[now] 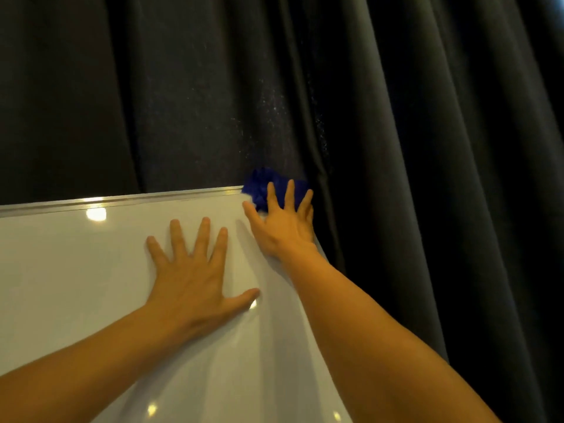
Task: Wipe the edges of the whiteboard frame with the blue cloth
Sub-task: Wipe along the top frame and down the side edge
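Note:
A white whiteboard (76, 270) with a silver metal frame (122, 200) fills the lower left of the head view. A bunched blue cloth (262, 183) sits on the board's top right corner. My right hand (282, 224) presses on the cloth with fingers spread over it, covering the corner and part of the right edge. My left hand (192, 270) lies flat on the board surface, palm down, fingers apart, holding nothing.
A dark pleated curtain (396, 148) hangs close behind and to the right of the board. Fine dust specks float in the air above the cloth. Ceiling lights reflect as bright spots on the board.

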Tool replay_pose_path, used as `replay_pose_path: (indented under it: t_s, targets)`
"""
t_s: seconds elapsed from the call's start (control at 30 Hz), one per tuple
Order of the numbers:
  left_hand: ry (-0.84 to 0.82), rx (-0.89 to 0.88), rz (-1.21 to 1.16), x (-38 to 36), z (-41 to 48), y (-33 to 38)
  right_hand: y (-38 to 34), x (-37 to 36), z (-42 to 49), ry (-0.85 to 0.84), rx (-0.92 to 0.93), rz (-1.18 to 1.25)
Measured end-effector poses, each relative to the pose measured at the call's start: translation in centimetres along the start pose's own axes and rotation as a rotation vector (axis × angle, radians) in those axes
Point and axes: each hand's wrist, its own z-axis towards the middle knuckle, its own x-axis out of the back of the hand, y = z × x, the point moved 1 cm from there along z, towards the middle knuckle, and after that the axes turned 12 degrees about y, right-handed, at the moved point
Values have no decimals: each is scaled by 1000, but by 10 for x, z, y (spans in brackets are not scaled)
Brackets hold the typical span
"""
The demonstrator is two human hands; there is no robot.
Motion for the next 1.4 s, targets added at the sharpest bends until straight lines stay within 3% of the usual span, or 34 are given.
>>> replay_pose_path:
  t_s: [0.27, 0.37, 0.6, 1.1, 1.3, 1.4]
  targets:
    - [-8, -17, 18, -4, 10, 53, 47, 15, -98, -27, -172, 77]
    - [-34, -93, 14, 0, -7, 65, 72, 27, -156, 37, -271, 140]
    - [-18, -388, -83, -2, -45, 93, 98, 34, -309, 97, -410, -13]
    - [-29, -748, -152, -12, -106, 118, 73, 37, -409, 74, -520, -179]
    - [-59, -816, -151, -9, -137, 134, 92, 46, -496, 72, -757, -239]
    - [-63, -841, -145, -2, -154, 146, 118, 66, -521, 150, -873, -272]
